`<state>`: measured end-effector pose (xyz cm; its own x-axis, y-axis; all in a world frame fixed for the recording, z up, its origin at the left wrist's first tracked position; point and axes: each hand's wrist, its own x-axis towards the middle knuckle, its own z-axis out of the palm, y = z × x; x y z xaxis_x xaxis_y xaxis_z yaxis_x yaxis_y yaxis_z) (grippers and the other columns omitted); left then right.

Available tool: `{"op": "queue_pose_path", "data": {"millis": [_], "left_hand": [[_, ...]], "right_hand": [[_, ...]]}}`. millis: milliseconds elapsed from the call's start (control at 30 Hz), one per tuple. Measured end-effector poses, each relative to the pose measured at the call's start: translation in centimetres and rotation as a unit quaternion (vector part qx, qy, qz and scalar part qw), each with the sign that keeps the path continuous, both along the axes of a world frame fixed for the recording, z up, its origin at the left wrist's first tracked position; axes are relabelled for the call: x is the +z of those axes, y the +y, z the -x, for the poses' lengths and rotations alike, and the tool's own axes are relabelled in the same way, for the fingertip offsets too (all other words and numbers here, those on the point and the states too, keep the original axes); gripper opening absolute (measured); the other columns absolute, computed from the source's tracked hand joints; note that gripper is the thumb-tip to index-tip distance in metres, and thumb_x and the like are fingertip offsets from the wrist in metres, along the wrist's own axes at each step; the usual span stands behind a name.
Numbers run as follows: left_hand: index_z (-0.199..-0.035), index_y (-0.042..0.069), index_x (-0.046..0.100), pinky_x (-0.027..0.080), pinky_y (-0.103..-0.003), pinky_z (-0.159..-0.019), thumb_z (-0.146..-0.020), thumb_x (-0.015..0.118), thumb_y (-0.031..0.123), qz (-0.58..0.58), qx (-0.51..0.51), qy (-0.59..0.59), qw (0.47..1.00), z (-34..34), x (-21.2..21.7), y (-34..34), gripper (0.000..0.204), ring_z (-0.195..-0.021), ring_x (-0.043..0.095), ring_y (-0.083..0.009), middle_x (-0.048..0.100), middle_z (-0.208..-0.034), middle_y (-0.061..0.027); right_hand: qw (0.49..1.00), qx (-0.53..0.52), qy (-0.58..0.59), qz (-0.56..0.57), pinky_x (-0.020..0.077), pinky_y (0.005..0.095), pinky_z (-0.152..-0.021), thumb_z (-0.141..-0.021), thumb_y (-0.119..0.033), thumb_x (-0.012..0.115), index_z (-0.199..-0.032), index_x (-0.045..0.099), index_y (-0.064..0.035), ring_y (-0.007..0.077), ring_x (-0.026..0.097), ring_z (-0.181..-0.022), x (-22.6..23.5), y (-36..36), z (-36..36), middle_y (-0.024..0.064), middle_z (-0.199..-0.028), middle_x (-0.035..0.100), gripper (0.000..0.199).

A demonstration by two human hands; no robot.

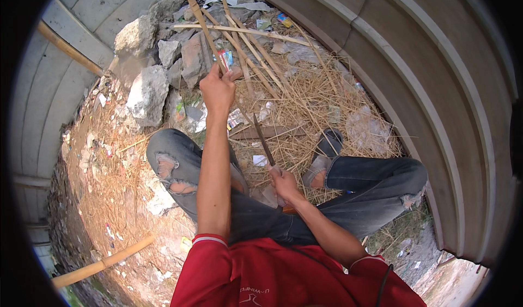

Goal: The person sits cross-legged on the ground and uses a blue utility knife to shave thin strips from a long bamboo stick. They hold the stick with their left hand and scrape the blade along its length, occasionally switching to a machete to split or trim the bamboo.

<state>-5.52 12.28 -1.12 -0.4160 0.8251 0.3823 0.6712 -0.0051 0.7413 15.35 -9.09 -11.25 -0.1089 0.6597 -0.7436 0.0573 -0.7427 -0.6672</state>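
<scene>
The person sits with both knees spread, in torn blue jeans [174, 165] and a red shirt [261, 274], and both bare forearms rise from the lower edge. The left arm is stretched almost straight, up and away from the body. Its left hand [217, 89] is closed in a fist round a thin bamboo strip [197, 13], which runs on from the fist up toward the top edge. The right arm is bent at the elbow and kept close in between the thighs. Its right hand [284, 184] is wrapped tight round the handle of a knife [265, 142]; the dark blade points up and slightly left from the fist, toward the left hand, though the two hands stay well apart.

Just beyond the left hand lies a loose pile of split bamboo sticks [256, 45] over dry straw [310, 100]. To its left sit broken concrete lumps [147, 92]. A sandalled foot [324, 154] rests just right of the knife hand.
</scene>
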Motion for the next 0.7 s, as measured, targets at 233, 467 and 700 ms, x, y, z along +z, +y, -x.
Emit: {"op": "queue_pose_path", "data": {"millis": [233,467,700], "left_hand": [[-0.100,-0.001,0.069,0.058,-0.035,-0.072,-0.095,0.074,0.012,0.000,-0.062,-0.132,0.989,0.9,-0.1,-0.6,0.015,-0.078,0.075,-0.0174,0.076,-0.081,-0.0117],[-0.105,-0.002,0.074,0.057,-0.032,-0.075,-0.098,0.073,0.026,-0.008,-0.118,-0.116,0.986,0.7,-0.5,-1.1,0.028,-0.082,0.074,-0.0156,0.076,-0.083,-0.0099],[-0.110,0.002,0.074,0.048,-0.026,-0.065,-0.102,0.069,0.030,-0.003,-0.159,-0.136,0.978,1.0,-0.7,-1.0,0.030,-0.070,0.058,-0.0076,0.072,-0.084,-0.0013]], "right_hand": [[0.965,-0.009,-0.093,-0.247,0.0488,0.0395,-0.062,-0.101,-0.037,0.063,-0.091,0.063,0.0029,0.0229,0.064,-0.065,-1.1,3.0,-2.4,0.0133,-0.073,0.061,0.041],[0.959,-0.024,-0.036,-0.281,0.0461,0.0360,-0.056,-0.103,-0.035,0.062,-0.088,0.059,0.0005,0.0192,0.060,-0.058,5.6,5.8,-2.3,0.0095,-0.067,0.058,0.038],[0.981,-0.068,0.059,-0.175,0.0379,0.0288,-0.039,-0.104,-0.032,0.062,-0.086,0.054,-0.0060,0.0103,0.048,-0.043,5.6,4.0,-2.1,0.0002,-0.061,0.050,0.033]]}}
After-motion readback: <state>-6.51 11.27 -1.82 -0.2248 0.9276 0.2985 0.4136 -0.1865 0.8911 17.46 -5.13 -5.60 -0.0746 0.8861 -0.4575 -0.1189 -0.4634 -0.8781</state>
